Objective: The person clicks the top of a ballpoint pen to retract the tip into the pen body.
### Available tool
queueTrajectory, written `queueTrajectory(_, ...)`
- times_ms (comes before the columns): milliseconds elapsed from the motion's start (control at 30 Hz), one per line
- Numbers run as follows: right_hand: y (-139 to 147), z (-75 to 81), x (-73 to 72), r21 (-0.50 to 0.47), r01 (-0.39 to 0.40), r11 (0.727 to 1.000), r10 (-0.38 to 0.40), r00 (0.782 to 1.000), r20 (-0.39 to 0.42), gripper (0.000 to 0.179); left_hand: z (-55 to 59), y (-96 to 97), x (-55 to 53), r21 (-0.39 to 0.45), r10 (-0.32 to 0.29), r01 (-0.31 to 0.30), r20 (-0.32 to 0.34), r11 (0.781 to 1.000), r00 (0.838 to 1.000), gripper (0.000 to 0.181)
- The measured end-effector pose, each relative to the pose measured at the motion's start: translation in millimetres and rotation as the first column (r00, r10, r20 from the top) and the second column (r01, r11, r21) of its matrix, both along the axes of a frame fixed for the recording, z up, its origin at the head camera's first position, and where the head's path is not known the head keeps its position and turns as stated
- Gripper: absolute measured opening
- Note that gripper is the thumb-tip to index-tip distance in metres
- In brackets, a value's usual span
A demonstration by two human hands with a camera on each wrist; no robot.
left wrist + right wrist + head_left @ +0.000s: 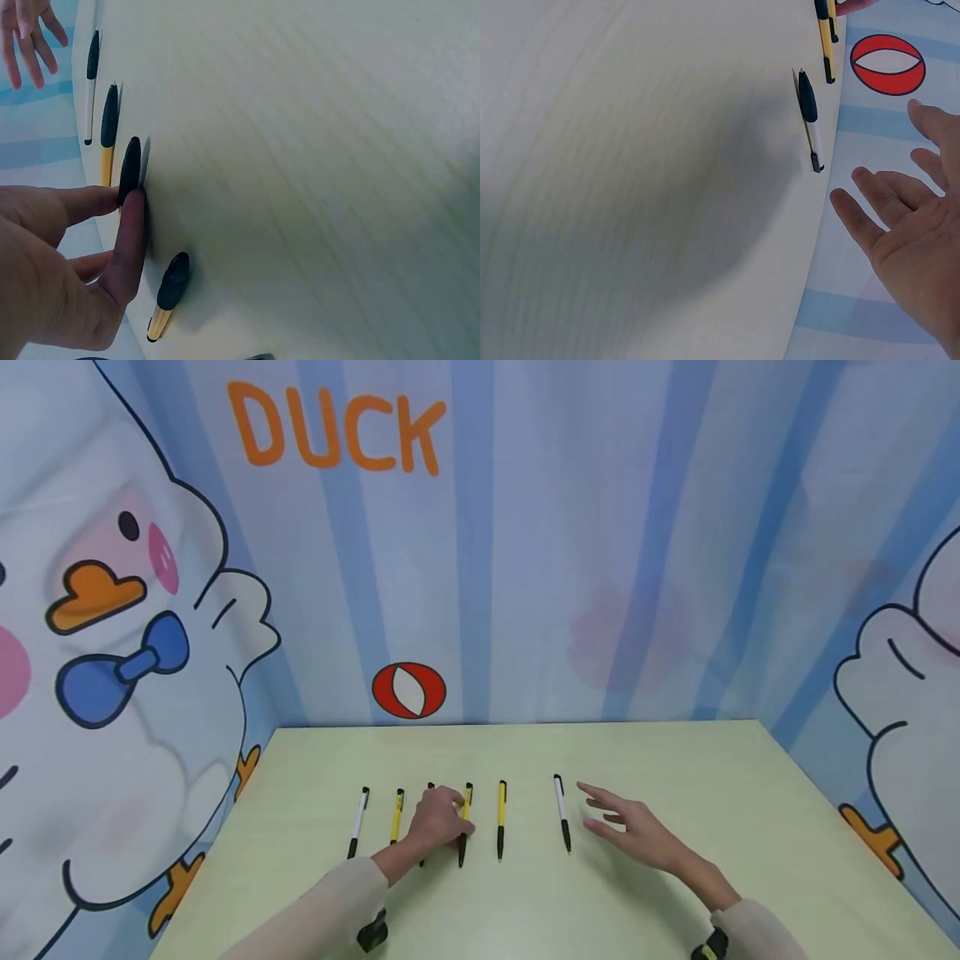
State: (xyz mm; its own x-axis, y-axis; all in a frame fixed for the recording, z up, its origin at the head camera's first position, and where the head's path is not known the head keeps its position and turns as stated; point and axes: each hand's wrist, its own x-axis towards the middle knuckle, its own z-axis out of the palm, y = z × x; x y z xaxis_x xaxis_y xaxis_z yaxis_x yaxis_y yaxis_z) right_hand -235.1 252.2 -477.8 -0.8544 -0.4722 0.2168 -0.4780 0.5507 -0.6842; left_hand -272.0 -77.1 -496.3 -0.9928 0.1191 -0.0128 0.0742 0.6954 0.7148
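Observation:
My left hand (437, 820) pinches a yellow pen (466, 810) between thumb and finger. In the left wrist view they sit at the pen's black grip (130, 166). Another pen (431, 786) lies mostly hidden behind that hand. Just to the right of the held one lies a second yellow pen (502, 814). My right hand (637, 835) hovers with spread, relaxed fingers and nothing in them. Closest to it is a white pen with a black grip (562, 810), a little left of its fingertips.
Further left in the row lie a yellow pen (397, 814) and a white pen (360, 818), each partly covered by the left arm. All rest on a pale yellow table (637, 752). A duck-print curtain (525, 543) rises behind the table and at both sides.

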Motion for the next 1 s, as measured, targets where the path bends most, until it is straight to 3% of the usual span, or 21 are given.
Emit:
queueTrajectory(133,5,1.4,4.4,0.018,-0.002,1.000,0.002,1.000,0.006,0.056,2.1,3.8,0.9,-0.037,0.016,-0.015,0.022,0.999,1.000,0.047)
queueTrajectory(300,13,8.6,4.8,0.027,0.011,1.000,-0.010,0.999,-0.030,0.054,14.9,11.6,-5.9,-0.093,0.042,-0.040,0.010,0.995,0.999,0.048)
queueTrajectory(367,14,11.1,3.4,0.027,0.013,1.000,-0.012,0.999,-0.033,0.054,20.0,15.1,-8.7,-0.085,0.024,-0.024,-0.001,0.996,1.000,0.049)
queueTrajectory(500,14,13.8,0.6,0.024,0.004,1.000,-0.003,1.000,-0.019,0.055,25.7,25.1,-11.1,-0.066,-0.066,0.067,0.007,0.996,0.998,0.049)
queueTrajectory(667,10,14.0,-1.2,0.018,0.002,1.000,-0.002,1.000,-0.014,0.055,22.9,42.5,-11.8,-0.134,-0.126,0.129,0.030,0.983,0.992,0.051)
queueTrajectory(800,6,13.1,-1.8,0.008,-0.004,1.000,0.004,1.000,-0.018,0.059,18.0,53.2,-13.8,-0.183,-0.114,0.122,0.056,0.975,0.992,0.032)
queueTrajectory(900,3,11.8,-2.0,0.000,-0.002,1.000,0.002,1.000,-0.031,0.061,15.5,57.5,-14.2,-0.226,-0.121,0.136,0.079,0.965,0.990,0.041)
queueTrajectory(1000,1,10.2,-1.8,-0.003,0.001,1.000,-0.001,0.999,-0.035,0.061,13.2,59.0,-12.8,-0.242,-0.140,0.155,0.079,0.958,0.987,0.038)
